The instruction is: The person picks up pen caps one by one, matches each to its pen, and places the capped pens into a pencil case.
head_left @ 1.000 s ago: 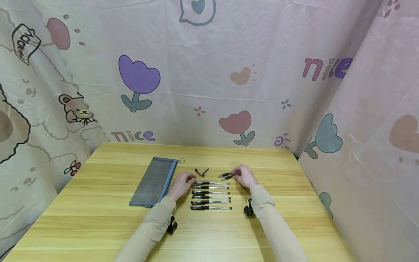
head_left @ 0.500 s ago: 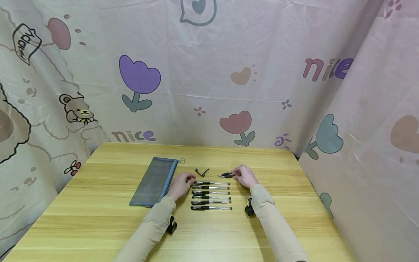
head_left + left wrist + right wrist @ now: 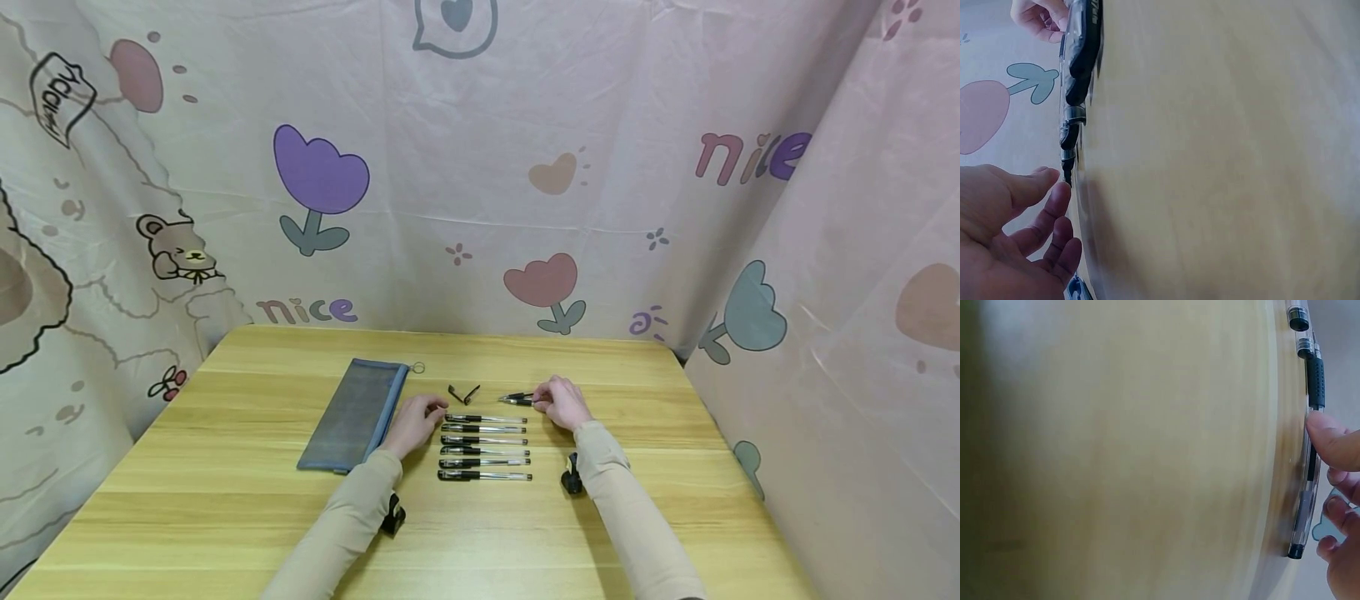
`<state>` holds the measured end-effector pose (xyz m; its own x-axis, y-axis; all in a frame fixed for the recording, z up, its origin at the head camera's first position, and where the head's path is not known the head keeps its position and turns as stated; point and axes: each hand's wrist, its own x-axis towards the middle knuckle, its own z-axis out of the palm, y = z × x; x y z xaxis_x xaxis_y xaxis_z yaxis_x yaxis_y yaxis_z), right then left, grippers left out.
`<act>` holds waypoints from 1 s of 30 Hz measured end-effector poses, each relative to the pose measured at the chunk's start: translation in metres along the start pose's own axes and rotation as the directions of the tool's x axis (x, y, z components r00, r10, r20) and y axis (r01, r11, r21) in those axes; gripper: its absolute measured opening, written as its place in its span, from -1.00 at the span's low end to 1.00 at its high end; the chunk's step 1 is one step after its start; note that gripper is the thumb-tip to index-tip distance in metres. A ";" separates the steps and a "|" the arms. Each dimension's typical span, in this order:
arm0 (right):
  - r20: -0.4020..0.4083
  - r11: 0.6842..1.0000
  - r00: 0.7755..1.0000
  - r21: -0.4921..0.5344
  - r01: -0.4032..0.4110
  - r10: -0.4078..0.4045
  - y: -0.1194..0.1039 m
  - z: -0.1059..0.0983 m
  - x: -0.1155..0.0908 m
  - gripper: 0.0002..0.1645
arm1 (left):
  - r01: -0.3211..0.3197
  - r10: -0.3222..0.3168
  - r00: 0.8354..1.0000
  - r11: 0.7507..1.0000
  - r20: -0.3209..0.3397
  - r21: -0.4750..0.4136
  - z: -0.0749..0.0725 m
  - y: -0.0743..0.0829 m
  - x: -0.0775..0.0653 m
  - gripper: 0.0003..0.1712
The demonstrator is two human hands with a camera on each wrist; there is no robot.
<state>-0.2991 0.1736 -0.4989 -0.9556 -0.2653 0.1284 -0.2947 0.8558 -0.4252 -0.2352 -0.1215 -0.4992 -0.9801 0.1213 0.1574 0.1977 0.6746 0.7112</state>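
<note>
Several capped gel pens [image 3: 487, 451] lie in a parallel row in the middle of the table, black grips to the left. My left hand [image 3: 415, 427] rests beside the cap end of the farthest pen in the row, thumb and index fingertip close together; whether they touch it cannot be told. Behind the row, my right hand [image 3: 562, 402] holds an uncapped gel pen [image 3: 1315, 381] by its clear barrel, thumb on the near side. A second uncapped pen lies against it, tips leftward. Two loose black pen caps [image 3: 455, 393] lie between the hands.
A grey mesh zip pouch [image 3: 348, 417] with blue trim lies left of the pens, its pull ring [image 3: 417, 367] at the back. The wooden table [image 3: 225, 517] ends at a printed curtain [image 3: 450, 167] behind.
The two uncapped pens at my right hand have shifted, their tips moving from apart to crossing close together. My left hand and the row of capped pens stay where they were.
</note>
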 end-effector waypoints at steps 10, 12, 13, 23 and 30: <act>-0.012 1.000 1.000 0.028 -0.004 0.004 0.001 0.002 -0.001 -0.95 | 0.030 -0.030 1.000 1.000 0.005 -0.005 0.001 0.001 0.001 -0.78; -0.013 0.999 1.000 0.046 -0.004 0.004 0.000 0.002 -0.001 -0.96 | 0.028 -0.028 1.000 1.000 0.005 -0.003 0.001 0.001 0.002 -0.78; -0.015 0.999 1.000 0.054 -0.003 0.004 0.000 0.002 -0.001 -0.96 | 0.027 -0.027 1.000 1.000 0.006 -0.001 0.001 0.001 0.002 -0.78; -0.011 0.989 0.999 0.145 -0.036 0.038 0.000 0.002 -0.004 -0.95 | 0.052 -0.052 0.999 0.999 0.010 -0.002 0.003 0.001 0.006 -0.76; -0.016 0.974 0.997 0.215 -0.066 0.071 -0.003 0.002 -0.008 -0.92 | 0.077 -0.076 0.997 0.997 -0.024 0.002 0.007 0.006 0.015 -0.73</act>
<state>-0.2910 0.1724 -0.5001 -0.9740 -0.1969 0.1123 -0.2237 0.7557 -0.6155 -0.2485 -0.1103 -0.4974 -0.9915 0.0516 0.1192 0.1221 0.6836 0.7195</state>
